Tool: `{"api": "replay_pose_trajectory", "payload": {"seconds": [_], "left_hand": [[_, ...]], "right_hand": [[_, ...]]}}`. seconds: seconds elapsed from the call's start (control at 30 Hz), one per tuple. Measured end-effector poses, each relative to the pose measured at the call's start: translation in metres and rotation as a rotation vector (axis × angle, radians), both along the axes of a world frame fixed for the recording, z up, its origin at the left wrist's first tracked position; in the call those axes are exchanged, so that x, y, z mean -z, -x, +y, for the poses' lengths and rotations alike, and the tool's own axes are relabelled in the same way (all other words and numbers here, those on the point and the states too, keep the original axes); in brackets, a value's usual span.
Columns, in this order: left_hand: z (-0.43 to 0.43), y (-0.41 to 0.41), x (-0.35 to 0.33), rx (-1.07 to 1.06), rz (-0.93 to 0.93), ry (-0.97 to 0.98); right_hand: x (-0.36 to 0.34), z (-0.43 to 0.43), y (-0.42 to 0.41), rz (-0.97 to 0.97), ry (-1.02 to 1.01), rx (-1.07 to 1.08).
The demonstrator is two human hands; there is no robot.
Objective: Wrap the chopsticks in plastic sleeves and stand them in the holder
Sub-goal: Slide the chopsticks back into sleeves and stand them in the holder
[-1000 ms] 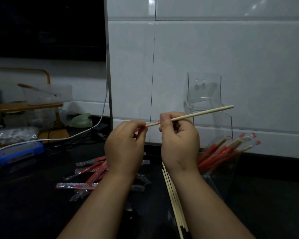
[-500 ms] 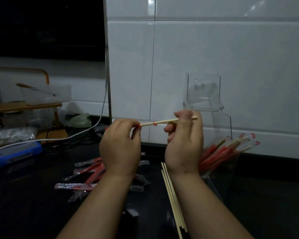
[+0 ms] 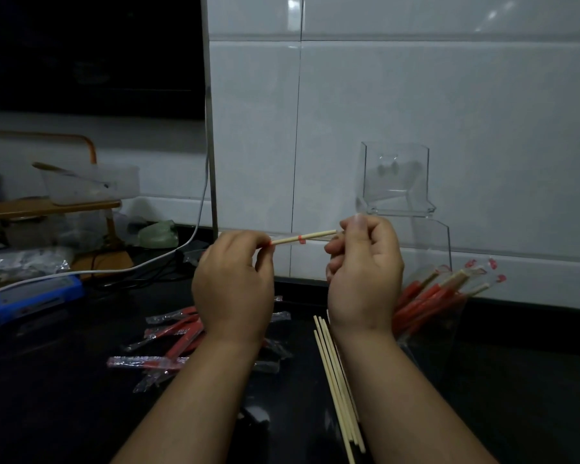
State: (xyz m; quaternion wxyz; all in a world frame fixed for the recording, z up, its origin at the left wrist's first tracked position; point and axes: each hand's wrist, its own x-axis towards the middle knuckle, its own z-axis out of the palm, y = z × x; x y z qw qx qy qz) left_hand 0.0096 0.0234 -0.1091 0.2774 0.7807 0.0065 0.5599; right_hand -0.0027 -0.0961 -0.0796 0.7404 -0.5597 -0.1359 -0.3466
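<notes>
A pale wooden chopstick (image 3: 303, 237) lies level between my hands at chest height, inside a clear plastic sleeve with a red mark. My left hand (image 3: 233, 289) pinches the sleeved left end. My right hand (image 3: 365, 272) has its fingers curled at the chopstick's right end. Bare chopsticks (image 3: 337, 383) lie on the black counter below my right wrist. Empty red-and-clear sleeves (image 3: 168, 343) lie scattered below my left hand. Wrapped chopsticks (image 3: 442, 289) lean in a clear holder (image 3: 446, 333) at the right.
A clear acrylic stand (image 3: 395, 182) sits against the white tiled wall behind my hands. At the left are a blue box (image 3: 37, 294), a white cable (image 3: 168, 259), a wooden rack with a plastic tub (image 3: 87, 182) and bags.
The chopstick has slid leftward into the sleeve. A second ago it stuck out far to the right of my right hand; now its end sits at my right fingertips.
</notes>
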Motion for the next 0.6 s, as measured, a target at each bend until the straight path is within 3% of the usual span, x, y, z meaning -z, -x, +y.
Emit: {"api": "replay_pose_trajectory", "payload": {"seconds": [0.6], "left_hand": [[-0.0033, -0.0006, 0.0007, 0.040, -0.079, -0.049]], "right_hand": [[0.0040, 0.0030, -0.0040, 0.032, 0.087, -0.051]]}}
